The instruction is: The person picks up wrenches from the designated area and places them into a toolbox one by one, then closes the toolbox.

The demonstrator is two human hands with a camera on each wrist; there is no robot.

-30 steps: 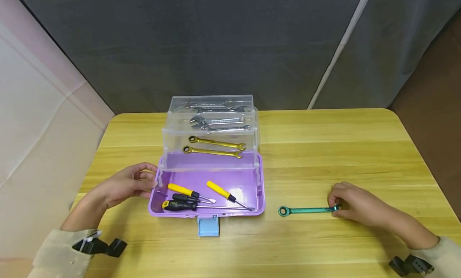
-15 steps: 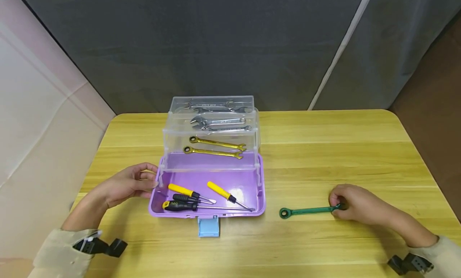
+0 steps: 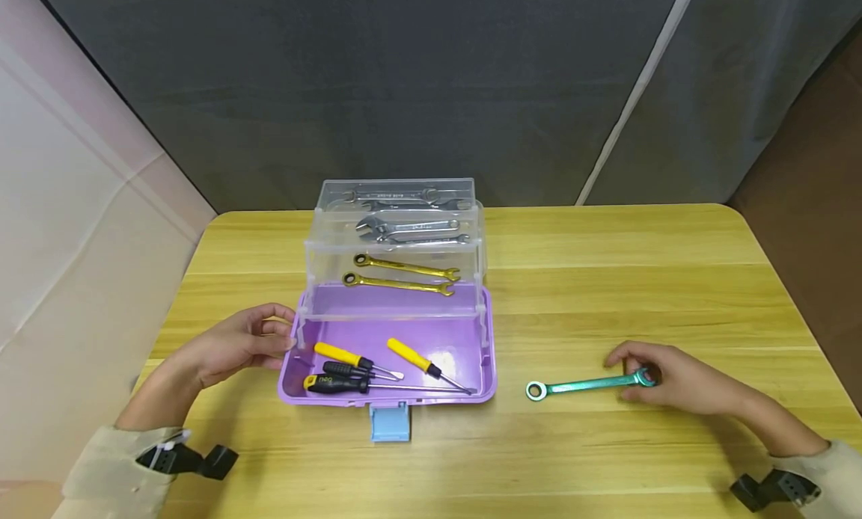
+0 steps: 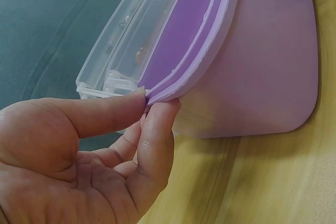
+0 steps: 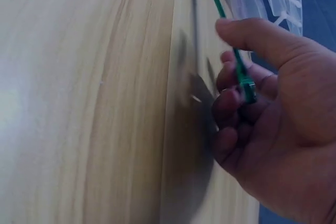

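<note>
On the table stands an opened purple toolbox (image 3: 397,332) with clear fold-out trays. My left hand (image 3: 242,339) pinches its left rim between thumb and forefinger, as the left wrist view shows close up. Out to the right, my right hand (image 3: 680,381) holds a green ratchet wrench (image 3: 586,385) near its open end, the ring end pointing left toward the box. In the right wrist view the wrench (image 5: 240,69) runs between thumb and curled fingers, raised over the table with its shadow beneath.
Several screwdrivers (image 3: 337,384) with yellow and black handles lie in the box's bottom. Two gold wrenches (image 3: 404,285) lie in the lowest clear tray, silver wrenches (image 3: 417,226) in those above. A blue latch (image 3: 389,423) hangs at the front. A dark curtain (image 3: 404,93) stands behind the table.
The wrench has shifted slightly right and its open end has risen, with more of that end now showing in my right hand. My left hand and the box stay put.
</note>
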